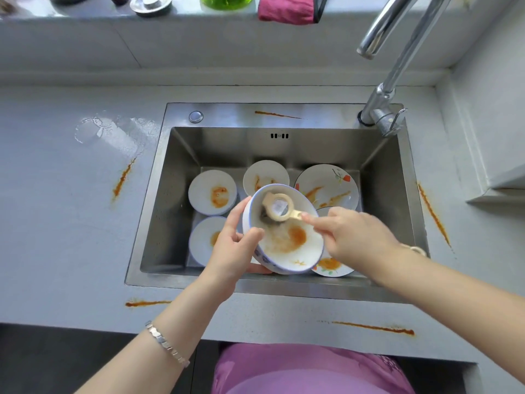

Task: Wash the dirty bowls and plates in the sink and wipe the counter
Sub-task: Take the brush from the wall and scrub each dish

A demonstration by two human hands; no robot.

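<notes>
My left hand [237, 245] grips the rim of a white bowl with a blue edge [295, 254], tilted above the steel sink [159, 194]. Orange sauce smears its inside. My right hand [346, 234] holds the handle of a beige dish brush [277, 207], whose round head rests inside the bowl. Below in the sink lie several sauce-stained dishes: a small plate [211, 191], a second one [203, 240], a bowl [264, 174], a flowered plate [329, 186] and another plate [332, 267] partly hidden under the bowl.
Orange sauce streaks mark the grey counter at the left [122, 179], front [372, 327] and right [433, 214], and the sink's back ledge [277, 114]. A water puddle [108, 129] lies left. The chrome faucet [389, 81] rises at back right. A pink cloth [287, 8] hangs on the sill.
</notes>
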